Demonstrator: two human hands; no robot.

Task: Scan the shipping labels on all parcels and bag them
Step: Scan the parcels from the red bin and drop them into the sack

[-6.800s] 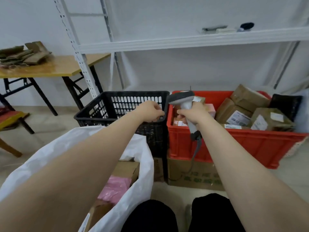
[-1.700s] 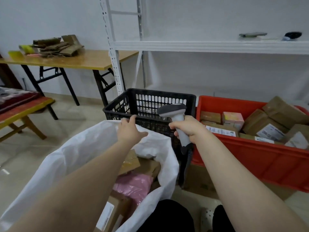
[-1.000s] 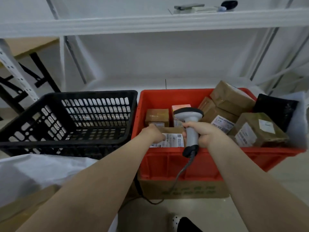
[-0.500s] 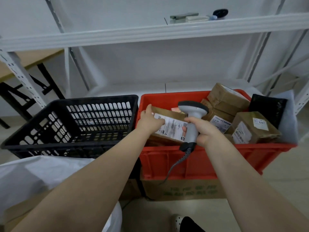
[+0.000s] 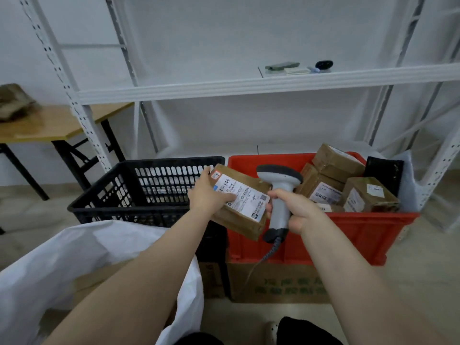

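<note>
My left hand (image 5: 208,195) grips a brown cardboard parcel (image 5: 242,215) by its left end, holding it tilted above the front left corner of the red crate (image 5: 361,232). Its white shipping label (image 5: 245,197) faces up. My right hand (image 5: 296,210) grips the handle of a grey barcode scanner (image 5: 280,192), whose dark head sits just right of the parcel. Several more brown parcels (image 5: 338,185) lie in the red crate. The white bag (image 5: 74,257) stands open at the lower left, with cardboard showing inside.
A black slatted crate (image 5: 139,192) stands left of the red one. Both rest on cardboard boxes (image 5: 278,285). A white metal shelf rack (image 5: 249,85) rises behind, with small items on it. A wooden table (image 5: 49,125) is at the far left. The scanner cable (image 5: 263,260) hangs down.
My left hand picked a parcel out of the red crate and raised it leftward, label up, beside the scanner. Earlier that hand was at the bag's rim.
</note>
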